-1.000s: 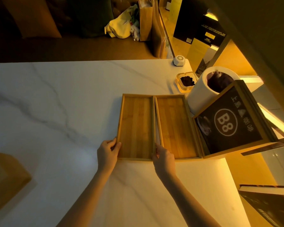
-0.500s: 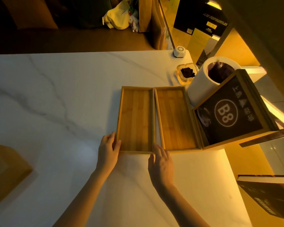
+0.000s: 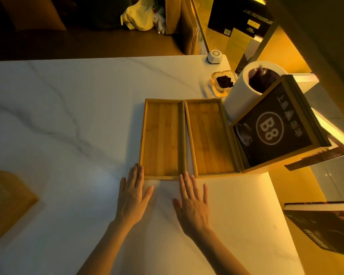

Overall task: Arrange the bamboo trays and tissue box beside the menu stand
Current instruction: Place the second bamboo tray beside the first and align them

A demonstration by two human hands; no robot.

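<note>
Two empty bamboo trays lie side by side on the white marble table. The left tray touches the right tray, which sits against the wooden menu stand marked B8. My left hand is flat on the table, its fingertips at the left tray's near left corner. My right hand rests flat just below the gap between the trays. Both hands are spread and hold nothing. A yellowish wooden box, perhaps the tissue box, sits at the far left edge.
A white cylinder with a dark inside stands behind the menu stand. A glass ashtray and a small white call button sit at the far right corner. A dark book lies off the table's right side.
Both hands let go of the left tray's near corners and drew back to lie flat on the table. The left tray now sits straight against the right one.
</note>
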